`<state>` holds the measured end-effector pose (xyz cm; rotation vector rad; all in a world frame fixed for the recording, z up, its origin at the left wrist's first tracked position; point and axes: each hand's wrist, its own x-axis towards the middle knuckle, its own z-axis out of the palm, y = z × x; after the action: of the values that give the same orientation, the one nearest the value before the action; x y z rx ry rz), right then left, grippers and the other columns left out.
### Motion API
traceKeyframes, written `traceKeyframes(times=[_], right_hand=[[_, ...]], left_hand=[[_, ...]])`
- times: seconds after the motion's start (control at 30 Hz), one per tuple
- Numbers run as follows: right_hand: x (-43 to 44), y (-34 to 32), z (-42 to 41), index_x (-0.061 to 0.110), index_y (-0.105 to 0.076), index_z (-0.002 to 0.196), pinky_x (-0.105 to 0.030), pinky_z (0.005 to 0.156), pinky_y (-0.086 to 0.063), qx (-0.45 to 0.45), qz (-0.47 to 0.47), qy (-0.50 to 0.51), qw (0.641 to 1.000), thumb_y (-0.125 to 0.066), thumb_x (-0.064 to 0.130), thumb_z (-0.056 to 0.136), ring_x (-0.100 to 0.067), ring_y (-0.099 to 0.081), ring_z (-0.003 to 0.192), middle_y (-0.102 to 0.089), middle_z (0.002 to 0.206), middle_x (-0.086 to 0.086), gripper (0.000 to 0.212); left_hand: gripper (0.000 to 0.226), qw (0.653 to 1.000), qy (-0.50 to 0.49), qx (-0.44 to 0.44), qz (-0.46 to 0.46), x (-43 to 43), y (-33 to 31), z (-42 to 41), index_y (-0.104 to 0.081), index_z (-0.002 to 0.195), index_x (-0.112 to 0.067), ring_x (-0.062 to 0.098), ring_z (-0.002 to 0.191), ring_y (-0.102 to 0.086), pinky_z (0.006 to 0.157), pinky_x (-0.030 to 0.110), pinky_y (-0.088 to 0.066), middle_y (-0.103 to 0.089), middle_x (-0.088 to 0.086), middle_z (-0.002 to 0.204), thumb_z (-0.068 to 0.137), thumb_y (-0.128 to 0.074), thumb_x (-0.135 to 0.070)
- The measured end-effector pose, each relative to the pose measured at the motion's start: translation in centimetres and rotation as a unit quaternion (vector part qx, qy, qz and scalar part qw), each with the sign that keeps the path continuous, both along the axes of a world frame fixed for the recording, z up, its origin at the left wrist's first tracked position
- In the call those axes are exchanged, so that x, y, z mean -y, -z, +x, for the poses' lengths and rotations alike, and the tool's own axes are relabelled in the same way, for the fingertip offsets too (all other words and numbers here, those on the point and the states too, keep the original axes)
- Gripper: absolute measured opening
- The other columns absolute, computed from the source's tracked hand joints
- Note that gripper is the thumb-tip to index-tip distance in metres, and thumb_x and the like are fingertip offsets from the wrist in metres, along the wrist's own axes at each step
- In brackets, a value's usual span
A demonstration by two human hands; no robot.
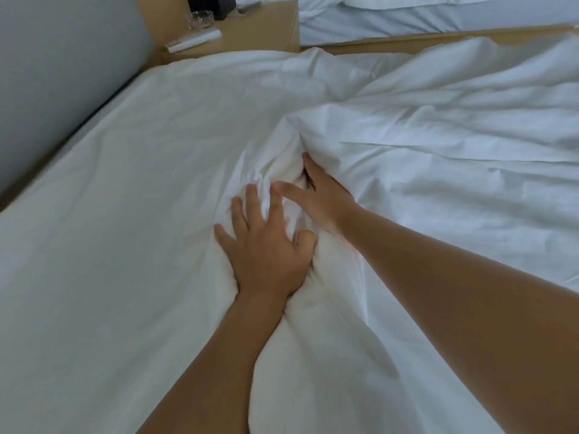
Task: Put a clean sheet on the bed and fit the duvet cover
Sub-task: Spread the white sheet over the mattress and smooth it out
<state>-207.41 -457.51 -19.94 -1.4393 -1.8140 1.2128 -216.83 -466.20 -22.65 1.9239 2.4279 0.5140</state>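
Sheet (125, 198): spread over the mattress across the left half of the frame and mostly smooth. That step looks done to me, though you can't see its tucked edges.
Duvet cover (438, 158): heaped and creased over the centre and right of the frame, with a bunched ridge of it running down to the lower middle.
Left hand (266, 249): your fingers are splayed wide and pressed on the ridge, thumb dug into the crease.
Right hand (322, 198): your thumb lies out over the bunch and the fingers are buried in a fold; whether they clutch cloth can't be told.
Left to do: judging from the rumpling, you must work the cover along, square its corners and lay it flat.
Upper left: bedside table (250, 36) with a remote (194, 41) and a glass dish (200, 19).
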Motion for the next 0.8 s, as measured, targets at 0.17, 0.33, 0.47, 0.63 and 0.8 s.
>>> traceKeyframes(times=[0.17,0.33,0.47,0.63,0.8], right_hand=[[1.4,0.7,-0.1,0.027,-0.008,0.152,-0.034,0.117,-0.017,0.022,0.078,0.033,0.996,-0.044,0.061,0.089,-0.019,-0.022,0.143,-0.023,0.156,-0.001,0.080],[9.4,-0.5,2.7,0.016,-0.023,0.149,-0.029,0.114,-0.015,0.006,0.100,0.047,0.994,-0.049,0.052,0.090,-0.016,-0.022,0.142,-0.027,0.154,-0.001,0.074],[19.8,-2.9,5.7,0.028,-0.016,0.150,-0.026,0.106,-0.018,-0.152,-0.066,0.089,0.982,-0.054,0.063,0.082,-0.008,-0.021,0.139,-0.020,0.156,0.005,0.086],[34.0,-4.8,6.1,0.039,-0.014,0.148,-0.011,0.097,-0.025,-0.164,-0.146,0.064,0.973,-0.066,0.072,0.063,0.010,-0.023,0.128,-0.022,0.148,0.020,0.105],[38.9,-5.2,1.6,0.039,-0.018,0.148,-0.041,0.109,-0.035,-0.211,-0.190,0.114,0.952,-0.062,0.054,0.074,-0.015,-0.040,0.132,-0.039,0.145,0.007,0.087]], left_hand=[[0.079,0.999,-0.008,-0.008,0.035,-0.4,-0.6,0.1,-0.020,0.150,-0.028,0.030,0.143,-0.014,0.110,0.057,-0.011,-0.016,0.006,0.158,0.078,-0.015,-0.059],[0.065,0.999,0.023,0.013,-0.026,2.0,-3.3,0.7,-0.030,0.147,-0.028,0.025,0.144,-0.013,0.114,0.050,-0.007,-0.014,0.004,0.159,0.088,-0.019,-0.051],[0.052,0.963,0.053,0.188,-0.185,9.0,-6.3,2.5,-0.036,0.142,-0.037,0.022,0.145,-0.007,0.114,0.048,-0.003,-0.016,-0.002,0.158,0.094,-0.031,-0.058],[0.087,0.931,0.021,0.286,-0.226,26.8,-7.4,3.5,0.009,0.146,-0.045,0.014,0.146,0.008,0.116,0.041,0.000,0.007,-0.010,0.159,0.081,-0.042,-0.071],[0.103,0.924,-0.017,0.247,-0.292,37.0,-9.8,3.2,-0.004,0.147,-0.038,0.026,0.140,-0.023,0.111,0.047,-0.029,-0.024,0.002,0.150,0.066,-0.061,-0.062]])
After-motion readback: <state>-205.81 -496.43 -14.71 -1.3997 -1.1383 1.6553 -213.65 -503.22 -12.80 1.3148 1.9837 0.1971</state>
